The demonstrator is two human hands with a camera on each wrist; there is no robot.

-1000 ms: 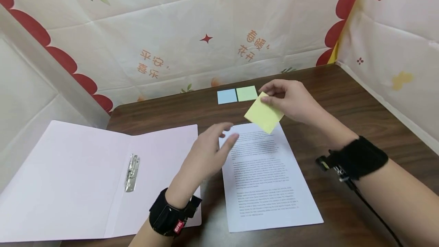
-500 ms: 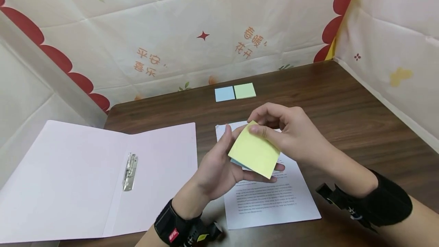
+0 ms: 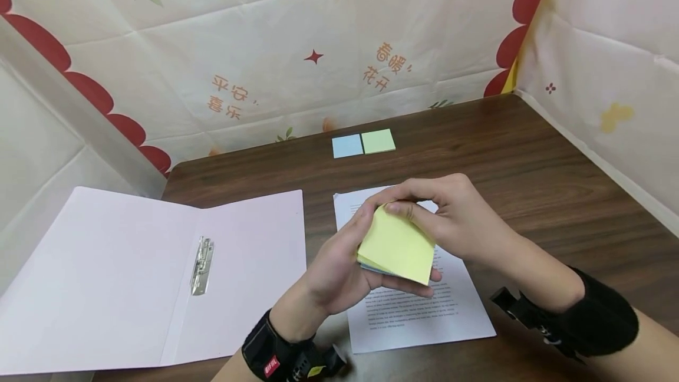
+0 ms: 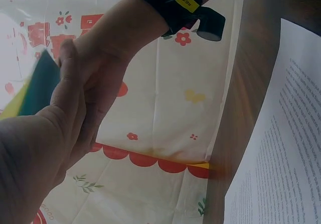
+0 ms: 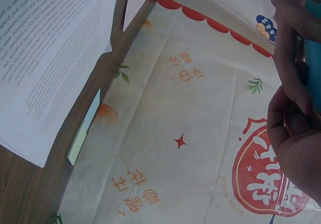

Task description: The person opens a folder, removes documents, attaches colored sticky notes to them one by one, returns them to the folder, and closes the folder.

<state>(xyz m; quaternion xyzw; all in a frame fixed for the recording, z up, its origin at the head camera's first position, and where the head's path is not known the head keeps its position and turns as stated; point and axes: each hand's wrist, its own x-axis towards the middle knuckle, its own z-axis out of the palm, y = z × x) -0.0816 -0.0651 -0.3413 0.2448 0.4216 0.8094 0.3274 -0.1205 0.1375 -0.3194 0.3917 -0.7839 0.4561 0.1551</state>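
Observation:
My right hand [image 3: 458,217] pinches the upper corner of a yellow sticky note pad [image 3: 400,246] in the head view, thumb on top. Beneath it, my left hand [image 3: 339,276] cradles the pad, its thumb along the left edge and some fingertips showing past the right side. A thin blue layer peeks out under the yellow at the lower left edge. That underside looks teal in the left wrist view [image 4: 42,86], beside the hands. Printed sheets of paper [image 3: 408,317] lie below both hands, partly covered by them.
An open white folder [image 3: 106,276] with a metal clip [image 3: 202,266] lies at the left. Blue [image 3: 347,146] and green [image 3: 378,141] sticky note pads sit side by side at the back of the brown table [image 3: 477,146]. Patterned cloth [image 3: 276,58] surrounds the table.
My right hand has brought the yellow pad down and toward me, over the papers. My left hand has come up under it, and its thumb has since closed in along the pad's edge.

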